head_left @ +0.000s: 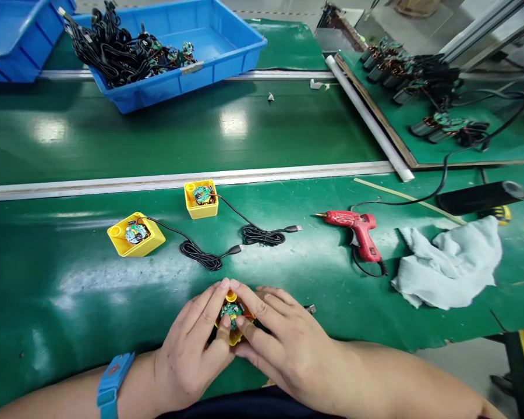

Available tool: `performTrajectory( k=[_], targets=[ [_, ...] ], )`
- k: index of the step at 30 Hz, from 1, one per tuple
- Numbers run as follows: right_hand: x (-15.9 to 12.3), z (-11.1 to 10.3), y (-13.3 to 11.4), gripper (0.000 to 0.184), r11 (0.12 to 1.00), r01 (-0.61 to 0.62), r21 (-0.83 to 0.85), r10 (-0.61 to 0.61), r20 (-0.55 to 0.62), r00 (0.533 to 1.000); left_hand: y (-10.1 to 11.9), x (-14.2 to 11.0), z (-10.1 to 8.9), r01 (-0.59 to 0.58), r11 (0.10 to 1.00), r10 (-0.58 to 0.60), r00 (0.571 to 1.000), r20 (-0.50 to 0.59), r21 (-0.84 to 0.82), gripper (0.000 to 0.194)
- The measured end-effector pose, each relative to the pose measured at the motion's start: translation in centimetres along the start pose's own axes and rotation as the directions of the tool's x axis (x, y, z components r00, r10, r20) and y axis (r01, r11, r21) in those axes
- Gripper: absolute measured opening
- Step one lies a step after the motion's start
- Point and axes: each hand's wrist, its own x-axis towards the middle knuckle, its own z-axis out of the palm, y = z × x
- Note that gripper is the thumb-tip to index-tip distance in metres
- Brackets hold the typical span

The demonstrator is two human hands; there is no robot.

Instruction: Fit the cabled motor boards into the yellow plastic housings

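Observation:
Close to the table's front edge, both hands close round a yellow plastic housing (pixel 231 295) with a green circuit board (pixel 231 315) inside it. My left hand (pixel 196 340) grips its left side, the thumb on the board. From the right, my right hand (pixel 283 337) holds the other side, its fingertips at the board and the rim. A USB plug (pixel 310 308) shows just past the right hand. Ahead stand two similar yellow housings, one on the left (pixel 137 247) and one farther back (pixel 201 209), each with a board and a coiled black USB cable.
A red glue gun (pixel 353 224) lies to the right, beside a pale cloth (pixel 449 265) and a black cylinder (pixel 480 196). Across the far belt sits a blue bin (pixel 192 75) of cables and boards. Several motor-like parts (pixel 436 125) rest on a board at back right.

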Motion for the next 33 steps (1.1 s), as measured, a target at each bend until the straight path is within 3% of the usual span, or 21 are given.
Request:
performTrajectory(
  k=[18, 25, 33],
  targets=[
    [0.09, -0.02, 0.03, 0.017, 1.000, 0.000, 0.010, 0.000, -0.002, 1.000, -0.07, -0.04, 0.03, 0.027, 1.000, -0.027, 1.000, -0.005, -0.016, 0.024],
    [0.23, 0.47, 0.41, 0.019, 0.998, 0.022, 0.060, -0.015, -0.115, 0.993, -0.13, 0.14, 0.12, 0.110, 0.991, -0.113, 0.993, -0.029, -0.069, 0.041],
    [0.45, 0.50, 0.81, 0.020, 0.993, 0.071, 0.097, -0.051, -0.201, 0.978, -0.36, 0.29, -0.21, 0.082, 0.995, -0.082, 0.997, -0.010, -0.063, 0.036]
  ],
)
